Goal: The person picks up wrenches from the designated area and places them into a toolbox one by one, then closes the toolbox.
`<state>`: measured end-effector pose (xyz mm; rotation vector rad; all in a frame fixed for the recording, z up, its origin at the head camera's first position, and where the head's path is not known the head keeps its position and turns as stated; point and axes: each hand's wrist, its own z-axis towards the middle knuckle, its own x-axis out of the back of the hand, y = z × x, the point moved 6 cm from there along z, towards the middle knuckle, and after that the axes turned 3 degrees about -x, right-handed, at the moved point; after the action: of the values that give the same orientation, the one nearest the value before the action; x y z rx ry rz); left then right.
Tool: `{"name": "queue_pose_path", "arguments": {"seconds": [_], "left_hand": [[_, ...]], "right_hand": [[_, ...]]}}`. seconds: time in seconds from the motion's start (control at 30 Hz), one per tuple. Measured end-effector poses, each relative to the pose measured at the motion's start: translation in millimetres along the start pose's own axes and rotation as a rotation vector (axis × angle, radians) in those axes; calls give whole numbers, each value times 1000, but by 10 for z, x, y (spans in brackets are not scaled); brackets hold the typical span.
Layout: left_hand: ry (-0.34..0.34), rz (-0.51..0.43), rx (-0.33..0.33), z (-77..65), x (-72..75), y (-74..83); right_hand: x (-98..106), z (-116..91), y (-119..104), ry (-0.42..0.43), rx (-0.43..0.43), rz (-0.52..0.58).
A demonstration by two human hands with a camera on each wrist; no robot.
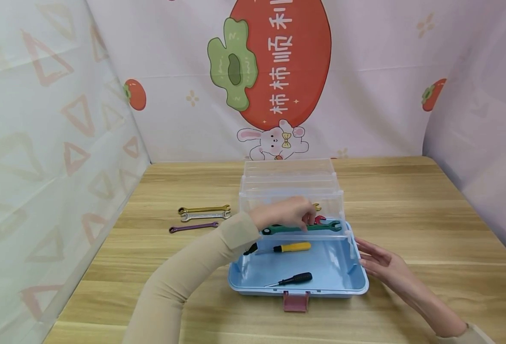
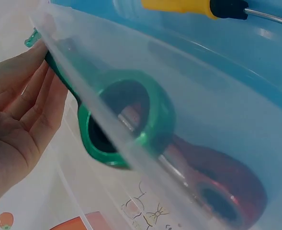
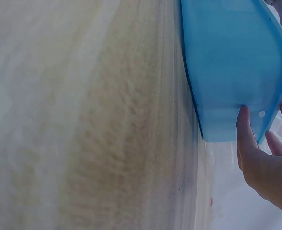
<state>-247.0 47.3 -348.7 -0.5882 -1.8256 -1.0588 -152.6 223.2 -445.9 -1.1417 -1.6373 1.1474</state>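
My left hand (image 1: 288, 213) pinches a green wrench (image 1: 327, 227) over the transparent tray of a light blue toolbox (image 1: 336, 290). In the left wrist view the fingers are at the far end of the green wrench (image 2: 152, 103), whose ring end is partly behind the clear plastic. A red wrench (image 2: 236, 184) lies beside it, seen through the plastic. My right hand (image 1: 384, 265) rests against the toolbox's right side; in the right wrist view its fairly straight fingers touch the blue wall (image 3: 236, 62). Inside the box lie a yellow-handled screwdriver (image 1: 296, 247) and a black-handled screwdriver (image 1: 300, 278).
Left of the box, a gold wrench (image 1: 203, 209), a silver wrench (image 1: 205, 217) and a purple wrench (image 1: 193, 227) lie on the wooden table (image 1: 120, 286). The transparent lid (image 1: 289, 168) stands raised at the back. A pink latch (image 1: 296, 303) hangs at the front.
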Motion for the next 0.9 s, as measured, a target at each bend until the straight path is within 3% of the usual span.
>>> {"name": "queue_pose_path", "arguments": {"seconds": [0.3, 0.9], "left_hand": [[-54, -11, 14, 10, -71, -15], [-45, 59, 51, 15, -87, -15]], "right_hand": [[4, 2, 5, 0, -9, -3], [7, 3, 7, 0, -4, -18]]}}
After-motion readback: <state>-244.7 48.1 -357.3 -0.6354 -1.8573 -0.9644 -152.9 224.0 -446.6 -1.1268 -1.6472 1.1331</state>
